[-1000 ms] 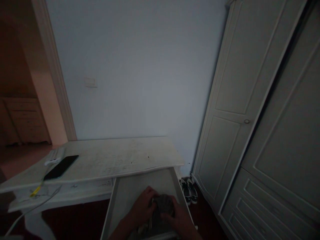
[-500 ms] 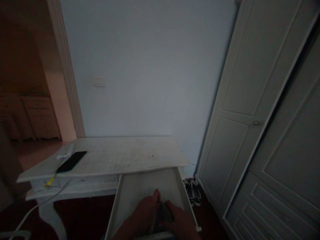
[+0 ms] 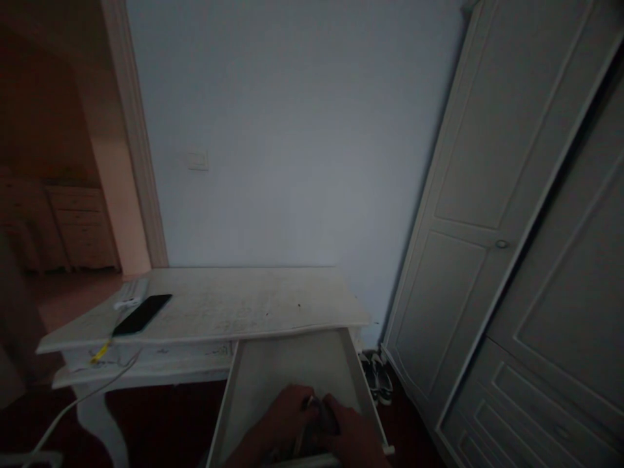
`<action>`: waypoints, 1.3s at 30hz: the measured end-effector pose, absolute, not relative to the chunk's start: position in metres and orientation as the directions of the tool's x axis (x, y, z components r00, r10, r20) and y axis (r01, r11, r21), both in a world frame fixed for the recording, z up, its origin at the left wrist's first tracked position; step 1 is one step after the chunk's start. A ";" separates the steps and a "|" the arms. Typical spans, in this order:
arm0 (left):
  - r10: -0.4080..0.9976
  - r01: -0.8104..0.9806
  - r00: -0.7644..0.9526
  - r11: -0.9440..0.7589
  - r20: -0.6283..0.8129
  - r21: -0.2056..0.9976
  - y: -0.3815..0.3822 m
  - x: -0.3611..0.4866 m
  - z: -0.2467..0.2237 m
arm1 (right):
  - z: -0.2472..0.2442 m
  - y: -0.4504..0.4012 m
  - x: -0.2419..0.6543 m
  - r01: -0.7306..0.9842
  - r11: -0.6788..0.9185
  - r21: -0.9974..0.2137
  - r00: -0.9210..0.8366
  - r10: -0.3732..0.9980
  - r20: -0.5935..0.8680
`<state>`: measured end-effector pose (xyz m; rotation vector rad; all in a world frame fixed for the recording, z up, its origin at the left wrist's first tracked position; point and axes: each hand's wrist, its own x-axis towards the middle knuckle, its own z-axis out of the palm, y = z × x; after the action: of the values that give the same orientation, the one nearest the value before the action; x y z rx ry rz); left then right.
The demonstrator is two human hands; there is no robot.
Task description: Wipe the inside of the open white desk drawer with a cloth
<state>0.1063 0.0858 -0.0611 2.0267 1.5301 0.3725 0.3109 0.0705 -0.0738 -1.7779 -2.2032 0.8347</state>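
Observation:
A white drawer point(image 3: 273, 364) is pulled out from the white table point(image 3: 244, 296). Over its front part, my left hand point(image 3: 287, 413) and my right hand point(image 3: 353, 432) come together, fingers curled around a dark grey item point(image 3: 319, 422) between them. The item looks soft and bunched, but it is too dark to tell its kind. A small pale edge shows by the left fingertips. Below the hands the drawer's front edge point(image 3: 312, 461) is only partly visible.
A black phone point(image 3: 142, 314) lies on the table's left, beside a white object point(image 3: 129, 302) with a yellow-ended cable point(image 3: 101, 353). Dark shoes point(image 3: 376, 377) stand on the floor right of the drawer. A tall wardrobe point(image 3: 453, 273) rises at the right; a doorway opens at the left.
My left thumb, which pointed up before, is now lowered, and the fingers have bent over the grey item. The hands stay over the drawer. The view has shifted slightly.

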 end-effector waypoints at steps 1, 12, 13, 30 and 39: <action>0.950 0.797 0.291 -0.175 -0.113 0.578 0.087 0.108 -0.062 | -0.076 0.071 0.312 0.836 0.118 -0.535 -0.259 0.946 -0.196; 0.967 0.809 0.211 -0.092 -0.141 0.580 0.092 0.116 -0.082 | -0.091 0.082 0.316 0.768 0.142 -0.624 -0.317 0.932 -0.177; 0.969 0.803 0.206 -0.088 -0.136 0.589 0.092 0.116 -0.084 | -0.091 0.082 0.316 0.758 0.160 -0.632 -0.326 0.932 -0.156; 0.992 0.807 0.102 -0.037 -0.078 0.590 0.102 0.075 -0.046 | -0.102 0.071 0.316 0.659 0.289 -0.694 -0.278 0.951 0.132; 0.993 0.946 0.095 -0.069 -0.067 0.318 0.102 0.064 -0.076 | -0.111 0.070 0.315 0.731 0.312 -0.607 -0.276 0.949 0.154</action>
<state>0.0639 0.1022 -0.0756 2.0958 1.9267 0.2431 0.3148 0.0703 -0.1109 -1.4837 -2.0914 0.5854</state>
